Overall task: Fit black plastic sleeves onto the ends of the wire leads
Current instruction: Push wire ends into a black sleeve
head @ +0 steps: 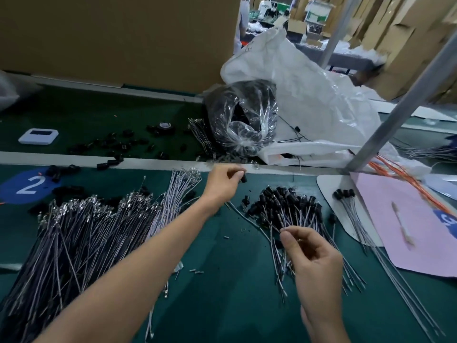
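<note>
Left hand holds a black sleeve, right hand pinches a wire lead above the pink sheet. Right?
No: head view shows the right hand pinching the wire lead above the green mat, pink sheet further right; the left hand does hold a black sleeve.

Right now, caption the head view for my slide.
Left hand pinches a black sleeve; right hand pinches a wire lead over green bench.

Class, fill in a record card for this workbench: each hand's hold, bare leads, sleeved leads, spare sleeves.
Left hand: pinches a small black plastic sleeve
Right hand: pinches a thin grey wire lead
Bare leads: big heap of grey leads, left on the dark green table
Sleeved leads: pile of sleeved leads between the hands
Spare sleeves: crinkled clear plastic bag at the back
</note>
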